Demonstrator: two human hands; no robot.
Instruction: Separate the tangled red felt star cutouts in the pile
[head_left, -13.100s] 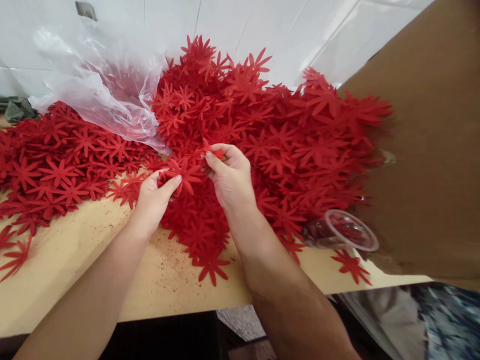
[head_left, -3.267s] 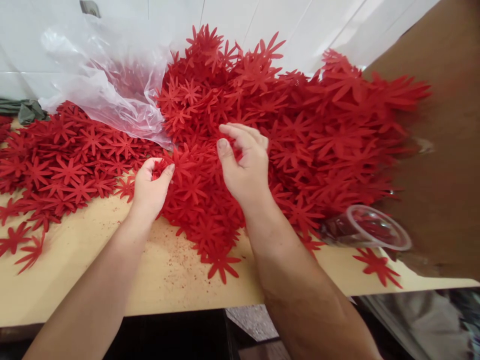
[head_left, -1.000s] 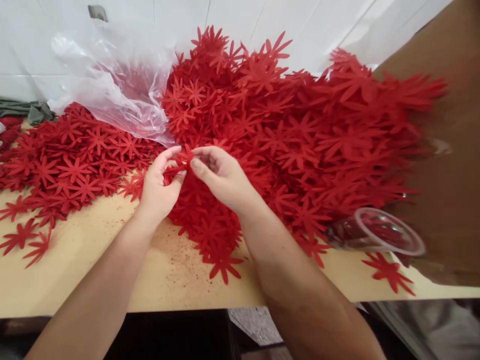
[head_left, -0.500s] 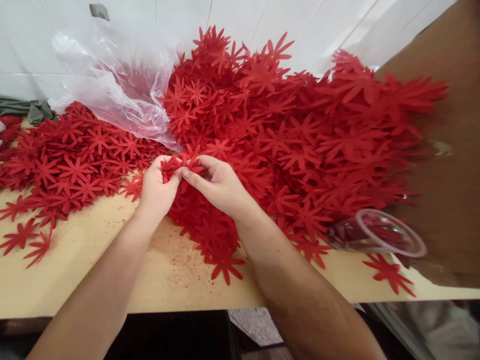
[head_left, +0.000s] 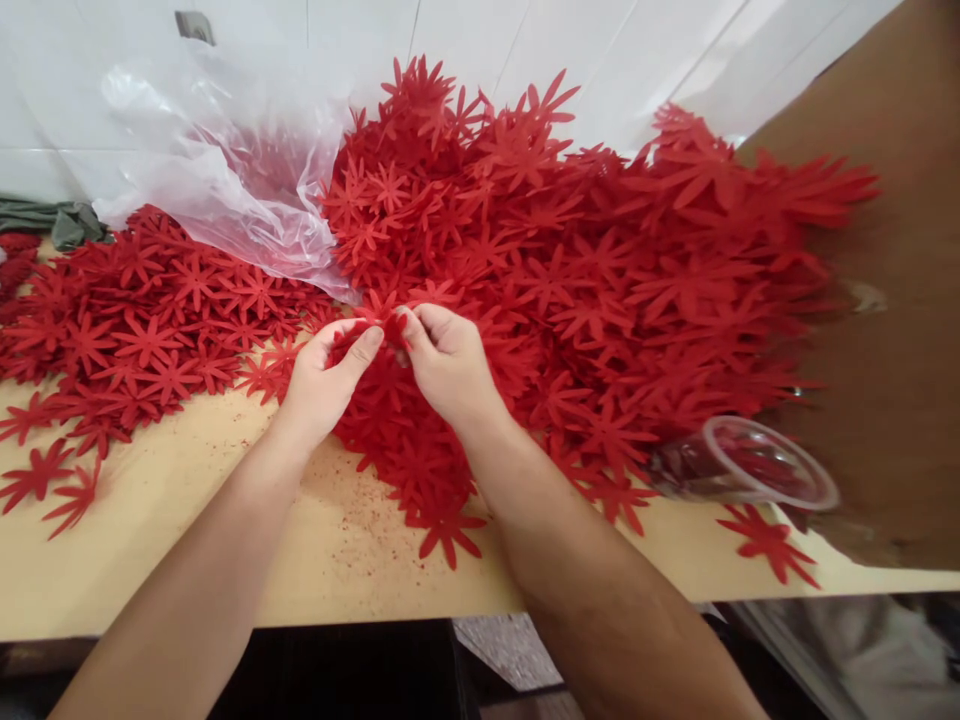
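Since a moment ago my left hand [head_left: 324,378] and right hand [head_left: 448,358] have closed together, pinching one red flower cutout [head_left: 380,308] above the pile [head_left: 570,270], which I judge needs gentle peeling apart.

- Your only bare stretch is the near strip of the wooden table [head_left: 187,560], from the front edge up to the flowers; both forearms cross it.
- A big heap of red flower cutouts [head_left: 570,250] blocks the centre and back, right up to the white wall [head_left: 525,30].
- A flatter spread of cutouts [head_left: 142,320] covers the left side; strays [head_left: 45,485] lie at its near edge.
- A crumpled clear plastic bag [head_left: 217,170] stands at back left, touching the heap.
- A clear plastic cup [head_left: 742,465] lies tipped at the heap's right foot.
- Brown cardboard [head_left: 885,300] walls off the right side.
- A lone cutout [head_left: 765,540] lies just in front of the cup.
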